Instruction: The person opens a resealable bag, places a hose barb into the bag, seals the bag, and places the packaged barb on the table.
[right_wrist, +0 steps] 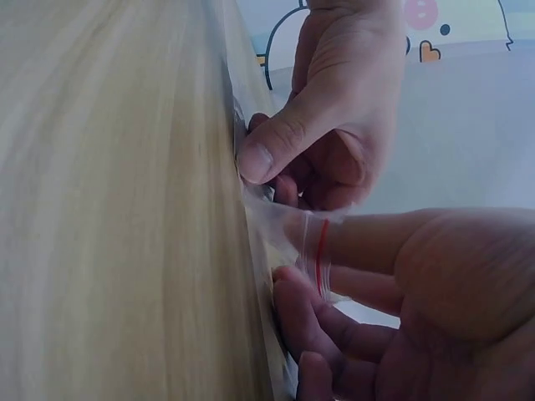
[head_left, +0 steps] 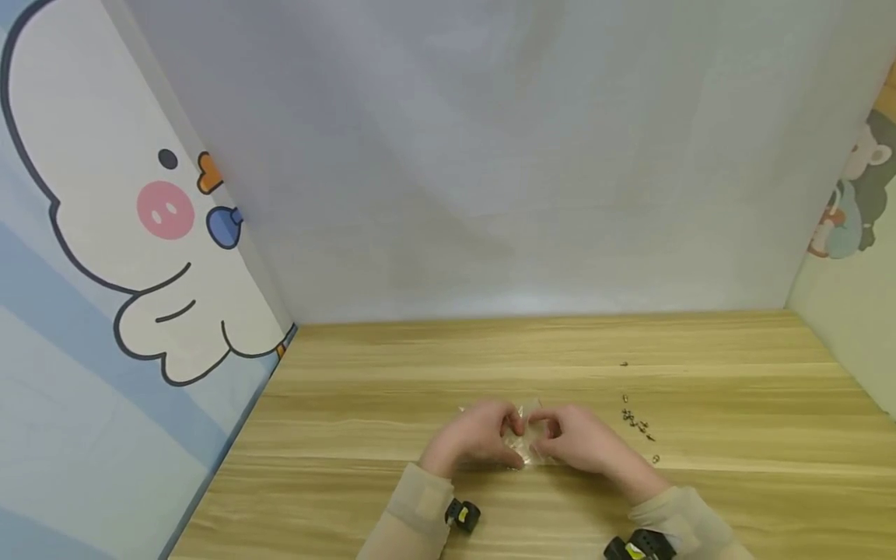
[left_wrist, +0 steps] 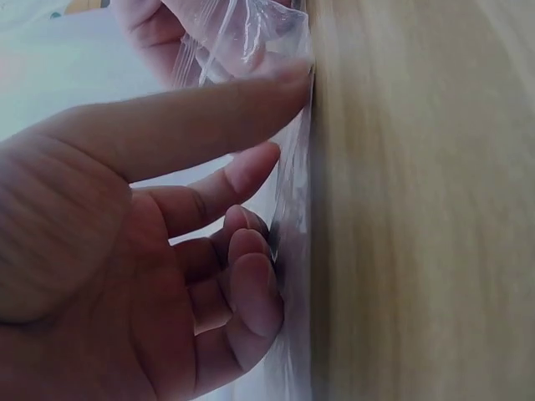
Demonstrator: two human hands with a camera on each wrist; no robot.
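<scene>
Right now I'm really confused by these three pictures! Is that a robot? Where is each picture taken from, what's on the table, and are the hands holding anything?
No robot here, just a person's bare left hand and bare right hand. The wide picture comes from a camera on the person's head, looking forward and down. The two sideways-looking close-ups come from small black wrist cameras, one on each arm.

The flat, yellowish-brown wood-grain table has tiny dark metallic pieces, maybe screws, scattered to the right of the right hand. Between the hands is a clear plastic bag with a thin red stripe. The right hand holds the striped end; the left touches the bag, but I can't tell whether it grips it.
</scene>
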